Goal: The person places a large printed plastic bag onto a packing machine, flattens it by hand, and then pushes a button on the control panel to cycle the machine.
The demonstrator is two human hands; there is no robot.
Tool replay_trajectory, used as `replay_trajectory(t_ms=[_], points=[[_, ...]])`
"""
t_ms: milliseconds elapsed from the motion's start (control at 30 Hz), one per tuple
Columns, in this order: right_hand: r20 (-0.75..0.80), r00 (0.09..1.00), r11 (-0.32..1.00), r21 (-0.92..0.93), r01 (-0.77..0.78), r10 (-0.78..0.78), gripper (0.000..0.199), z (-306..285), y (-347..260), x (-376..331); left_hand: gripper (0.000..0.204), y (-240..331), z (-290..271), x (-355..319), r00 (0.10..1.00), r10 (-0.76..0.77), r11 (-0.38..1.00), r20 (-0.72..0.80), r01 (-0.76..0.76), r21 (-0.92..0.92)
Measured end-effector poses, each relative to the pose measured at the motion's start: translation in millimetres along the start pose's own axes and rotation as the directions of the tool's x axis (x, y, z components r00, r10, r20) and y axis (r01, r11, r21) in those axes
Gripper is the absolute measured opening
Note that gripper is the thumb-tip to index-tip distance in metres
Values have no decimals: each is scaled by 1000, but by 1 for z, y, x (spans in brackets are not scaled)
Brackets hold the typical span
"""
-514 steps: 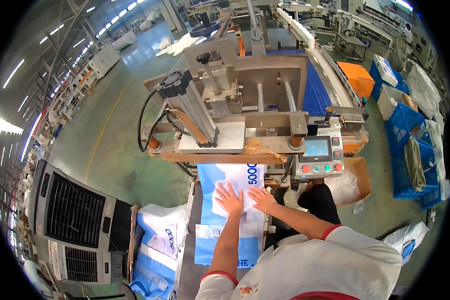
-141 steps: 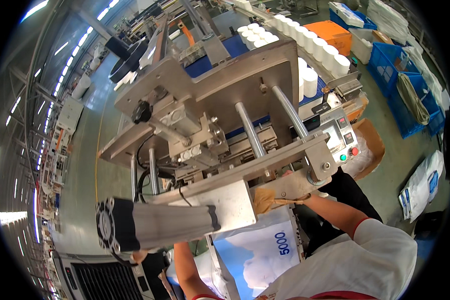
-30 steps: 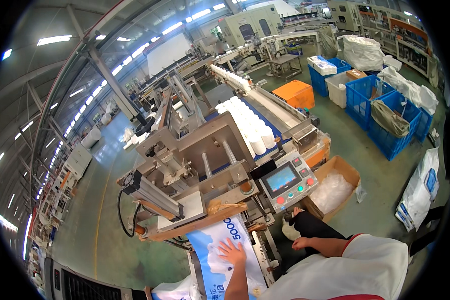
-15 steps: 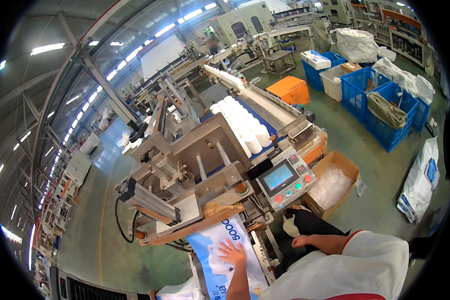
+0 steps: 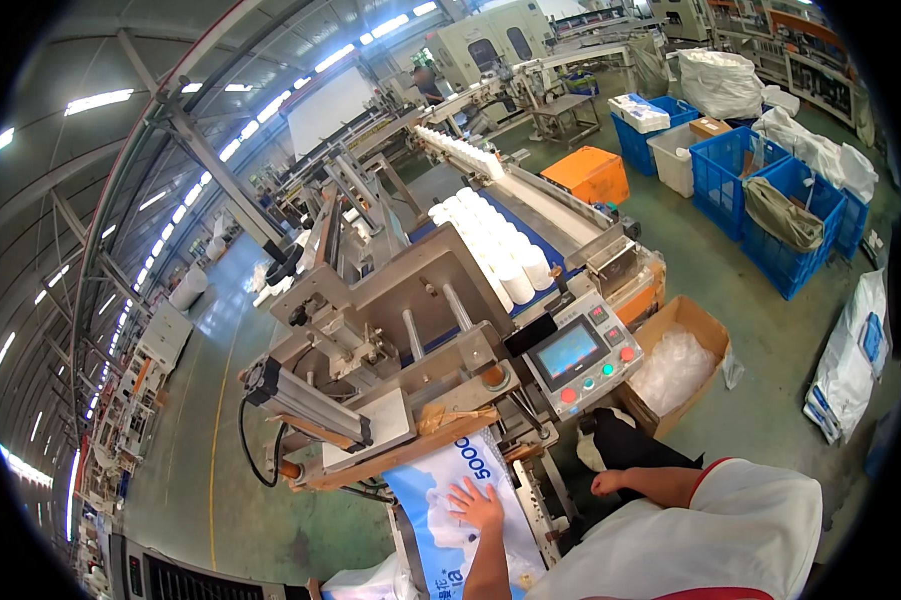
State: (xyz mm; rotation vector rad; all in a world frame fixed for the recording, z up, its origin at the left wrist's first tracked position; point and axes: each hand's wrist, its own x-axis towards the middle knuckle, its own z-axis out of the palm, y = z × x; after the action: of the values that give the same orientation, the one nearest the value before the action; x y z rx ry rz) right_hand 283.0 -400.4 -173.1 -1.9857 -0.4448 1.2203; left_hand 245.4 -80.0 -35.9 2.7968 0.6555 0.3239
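Observation:
My left hand (image 5: 476, 504) lies flat, fingers spread, on a blue and white printed plastic bag (image 5: 440, 510) at the front of a metal machine (image 5: 390, 330). The bag's far end runs under the machine's wooden-edged front. My right hand (image 5: 607, 482) is curled into a loose fist beside my dark-clothed leg (image 5: 645, 455), with nothing visible in it. Above that hand is a control panel (image 5: 575, 352) with a lit screen and coloured buttons. White rolls (image 5: 495, 245) stand in rows on the blue bed behind the machine.
Right of the panel is a cardboard box (image 5: 705, 335) of clear plastic film. Blue crates (image 5: 785, 225), an orange box (image 5: 587, 176) and a white sack (image 5: 850, 360) stand or lie farther right. More white bags (image 5: 370, 580) are at the lower edge, left of the printed bag.
The whole view has shifted slightly, so the machine sits a little farther right in the picture. My left hand stays flat on the bag, and my right stays curled.

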Motion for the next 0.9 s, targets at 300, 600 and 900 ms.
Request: replay_trajectory(t_ms=[300,600,900], points=[[36,999,1000,-13,14,-13,29,-2,3,8,70,2,2,1,1000,3,1000,-29,-3,4],[34,999,999,-35,8,-7,28,-3,-4,5,69,-2,3,0,999,-8,1000,-31,9,18],[371,922,992,-16,128,-113,40,-33,-136,-32,67,-6,12,0,992,24,990,-125,-6,142]])
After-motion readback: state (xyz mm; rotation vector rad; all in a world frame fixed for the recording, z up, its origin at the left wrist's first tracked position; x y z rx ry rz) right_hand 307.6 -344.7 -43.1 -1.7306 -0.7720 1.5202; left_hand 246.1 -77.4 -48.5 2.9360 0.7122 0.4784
